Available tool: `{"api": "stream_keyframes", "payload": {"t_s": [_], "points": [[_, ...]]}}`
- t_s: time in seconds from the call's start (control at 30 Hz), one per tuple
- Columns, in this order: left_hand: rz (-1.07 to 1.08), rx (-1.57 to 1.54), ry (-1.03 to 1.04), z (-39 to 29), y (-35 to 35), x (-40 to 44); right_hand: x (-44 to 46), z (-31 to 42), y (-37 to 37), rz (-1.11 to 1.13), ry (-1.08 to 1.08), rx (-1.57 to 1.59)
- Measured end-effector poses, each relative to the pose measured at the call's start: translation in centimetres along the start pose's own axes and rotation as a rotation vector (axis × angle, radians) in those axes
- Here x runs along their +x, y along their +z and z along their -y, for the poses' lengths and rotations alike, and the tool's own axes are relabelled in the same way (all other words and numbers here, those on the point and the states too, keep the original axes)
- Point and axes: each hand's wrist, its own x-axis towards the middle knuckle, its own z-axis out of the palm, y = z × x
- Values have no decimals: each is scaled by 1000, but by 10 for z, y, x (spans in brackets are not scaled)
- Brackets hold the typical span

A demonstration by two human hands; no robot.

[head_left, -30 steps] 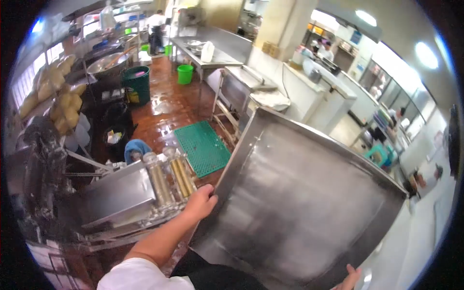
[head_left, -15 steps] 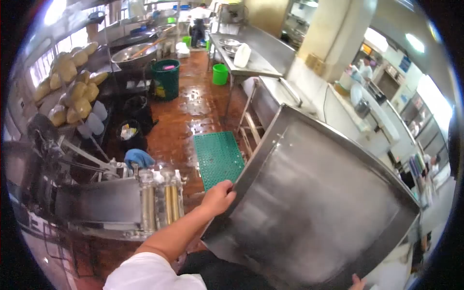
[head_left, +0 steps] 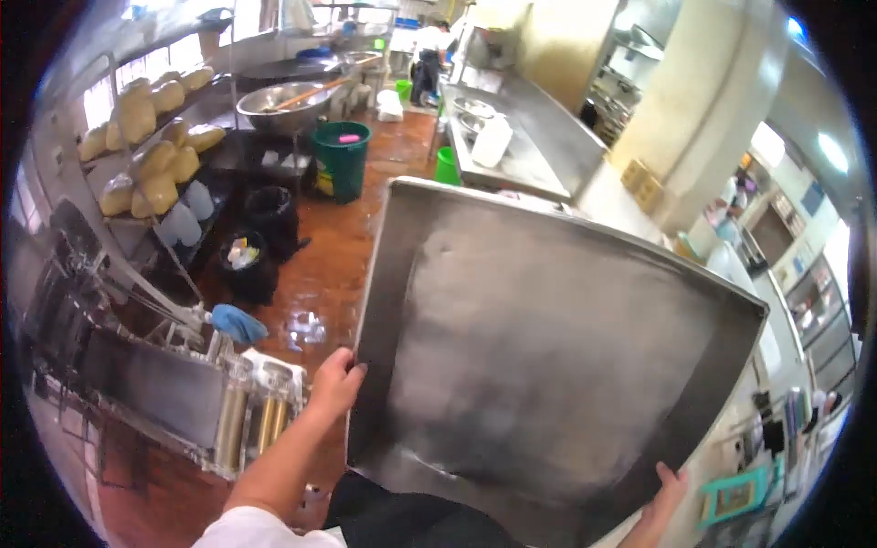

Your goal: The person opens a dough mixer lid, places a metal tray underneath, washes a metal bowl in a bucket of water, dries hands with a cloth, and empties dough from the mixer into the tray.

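Observation:
A large square metal tray (head_left: 548,356) with raised edges is tilted up in front of my body. My left hand (head_left: 336,385) is closed round its left edge. At the lower right edge, my right hand (head_left: 667,498) grips the tray, its thumb showing on the inner side and the other fingers mostly hidden. The tray's inside faces me, with nothing in it. To the left of my left hand stands a roller machine (head_left: 151,388) with brass-coloured rollers (head_left: 272,422) and a blue cloth (head_left: 239,323) on it.
Black bins (head_left: 248,274) and a green bin (head_left: 341,160) stand on the wet red floor. Left shelves hold filled yellowish bags (head_left: 157,194). A steel table (head_left: 534,169) with a white jug (head_left: 493,142) is beyond the tray. A person (head_left: 427,64) stands far back.
The view has swung right. The tray has moved left in view and now hides the green floor mat. Both hands have kept hold of it.

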Motion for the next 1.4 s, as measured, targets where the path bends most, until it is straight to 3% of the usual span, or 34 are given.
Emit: {"api": "stream_keyframes", "payload": {"t_s": [0.07,0.2,0.27,0.33,0.53,0.8,1.0,1.13,1.2,1.27,1.3,1.4], "points": [[-65,7,-43,22,1,28,23,6,52,134,-30,66],[-184,-16,-96,52,0,101,70,2,150,167,3,-19],[-223,-41,-20,64,-5,149,85,1,197,199,11,7],[-197,80,-55,62,-19,193,94,5,241,197,-6,14],[-159,101,-135,50,-28,296,120,2,323,189,-14,-59],[-226,135,86,70,-12,443,169,-20,437,129,92,47],[-220,59,74,76,-11,527,190,5,514,149,80,15],[-92,-45,93,113,-3,602,161,-5,555,9,48,63],[-4,-7,200,126,-1,638,123,4,579,-85,160,52],[111,-14,143,166,7,678,92,-3,598,-232,277,-20],[211,95,119,140,-8,692,75,-3,607,-293,283,-165],[393,84,170,124,-13,740,24,4,644,-425,347,-42]]}}
